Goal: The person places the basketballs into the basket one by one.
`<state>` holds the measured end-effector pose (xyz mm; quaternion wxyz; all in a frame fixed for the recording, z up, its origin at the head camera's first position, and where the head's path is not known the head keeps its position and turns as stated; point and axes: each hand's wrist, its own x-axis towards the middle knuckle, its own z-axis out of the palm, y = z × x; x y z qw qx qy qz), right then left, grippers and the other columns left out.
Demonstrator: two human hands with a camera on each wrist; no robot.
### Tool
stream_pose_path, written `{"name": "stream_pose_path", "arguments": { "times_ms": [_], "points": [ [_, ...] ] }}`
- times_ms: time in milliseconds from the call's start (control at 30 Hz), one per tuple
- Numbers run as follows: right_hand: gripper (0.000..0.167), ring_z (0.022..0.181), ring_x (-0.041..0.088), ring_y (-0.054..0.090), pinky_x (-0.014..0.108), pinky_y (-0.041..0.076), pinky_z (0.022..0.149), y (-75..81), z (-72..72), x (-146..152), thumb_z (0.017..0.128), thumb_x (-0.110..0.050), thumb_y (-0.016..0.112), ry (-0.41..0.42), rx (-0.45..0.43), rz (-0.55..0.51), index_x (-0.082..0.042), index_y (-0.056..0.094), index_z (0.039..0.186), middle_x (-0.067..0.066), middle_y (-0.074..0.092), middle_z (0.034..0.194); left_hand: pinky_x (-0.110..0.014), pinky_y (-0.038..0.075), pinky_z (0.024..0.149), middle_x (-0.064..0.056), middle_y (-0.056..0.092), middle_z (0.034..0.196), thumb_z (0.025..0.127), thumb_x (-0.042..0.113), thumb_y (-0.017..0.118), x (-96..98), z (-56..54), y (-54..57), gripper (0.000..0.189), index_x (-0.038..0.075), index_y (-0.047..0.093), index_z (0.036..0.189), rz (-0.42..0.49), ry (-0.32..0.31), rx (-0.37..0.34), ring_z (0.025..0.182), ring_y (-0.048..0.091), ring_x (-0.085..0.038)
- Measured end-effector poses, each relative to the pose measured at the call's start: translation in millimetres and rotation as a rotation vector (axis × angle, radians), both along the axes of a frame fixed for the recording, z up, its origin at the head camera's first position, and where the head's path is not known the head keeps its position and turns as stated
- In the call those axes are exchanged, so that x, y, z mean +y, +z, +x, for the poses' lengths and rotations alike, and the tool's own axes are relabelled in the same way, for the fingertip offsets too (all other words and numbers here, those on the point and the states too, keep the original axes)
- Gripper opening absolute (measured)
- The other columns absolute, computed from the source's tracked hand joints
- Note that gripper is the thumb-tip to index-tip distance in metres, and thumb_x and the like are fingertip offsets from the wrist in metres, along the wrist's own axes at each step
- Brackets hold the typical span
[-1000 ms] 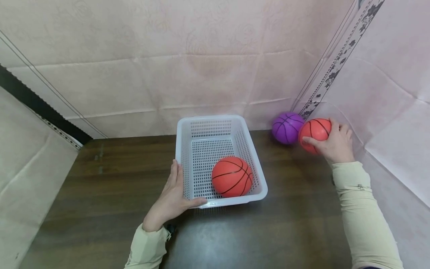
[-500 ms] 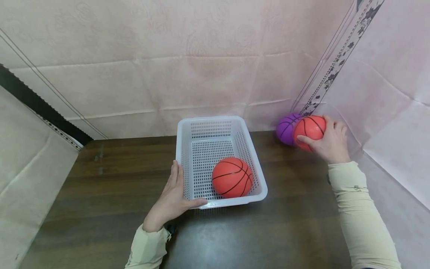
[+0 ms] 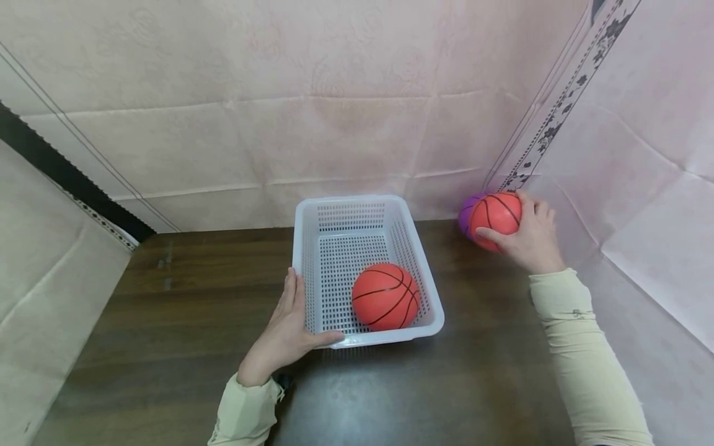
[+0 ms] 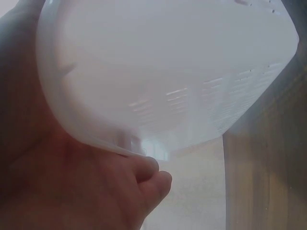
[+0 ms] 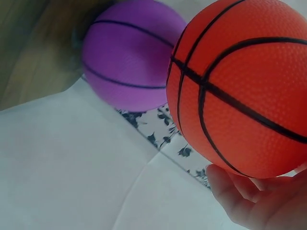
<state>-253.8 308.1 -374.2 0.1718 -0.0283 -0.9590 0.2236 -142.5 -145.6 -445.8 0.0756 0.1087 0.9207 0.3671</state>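
Observation:
A white perforated plastic basket (image 3: 304, 248) stands on the table, and one orange-red toy basketball (image 3: 385, 297) lies in its front right part. My left hand (image 3: 284, 331) rests on the basket's near left corner, fingers straight along the left side and thumb on the front rim. In the left wrist view, the fingers (image 4: 153, 177) touch the basket's outer wall (image 4: 158, 62). My right hand (image 3: 532, 238) grips a second orange-red basketball (image 5: 240, 91) at the far right. Behind it in the head view is a purple basketball (image 5: 129, 57), largely hidden there.
Light patterned cloth (image 3: 334, 136) hangs behind the table. Another cloth wall (image 3: 658, 204) stands close beside the right arm. The dark wooden table (image 3: 184, 322) extends left and in front of the basket.
My right hand has carried the gripped basketball leftward, so it covers more of the purple one. My left hand and the basket have stayed in place.

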Motion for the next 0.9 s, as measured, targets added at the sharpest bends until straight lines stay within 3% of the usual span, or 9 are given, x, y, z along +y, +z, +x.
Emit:
{"name": "stream_pose_path", "arguments": {
  "times_ms": [267,500,900],
  "points": [
    [0.109,0.123,0.043,0.029,0.066,0.047,0.078,1.8,-3.3,-20.4,0.071,-0.064,0.075,0.033,-0.021,-0.028,-0.018,0.02,0.154,0.023,0.033,0.137,-0.064,0.013,0.11,-0.007,-0.023,0.159,0.064,0.073,0.074,0.1,0.8,0.2,0.141,0.007,-0.011,0.154,0.004,0.002,-0.026,0.147,-0.009,-0.034],
    [0.106,0.128,0.042,0.029,0.066,0.045,0.085,0.8,-5.0,-36.4,0.071,-0.061,0.076,0.085,0.017,-0.018,-0.018,0.024,0.153,0.021,0.032,0.143,-0.064,0.013,0.109,-0.01,-0.022,0.16,0.065,0.07,0.075,0.5,1.5,1.1,0.139,0.006,-0.01,0.154,-0.005,0.001,-0.016,0.147,-0.008,-0.035],
    [0.104,0.127,0.04,0.031,0.066,0.045,0.085,3.4,-6.1,-61.3,0.071,-0.056,0.08,0.179,0.061,0.014,-0.019,0.027,0.152,0.019,0.034,0.142,-0.065,0.012,0.109,-0.008,-0.023,0.159,0.065,0.07,0.076,0.8,1.3,1.9,0.139,0.008,-0.011,0.154,-0.003,0.005,-0.025,0.147,-0.008,-0.035]
  ]
}}
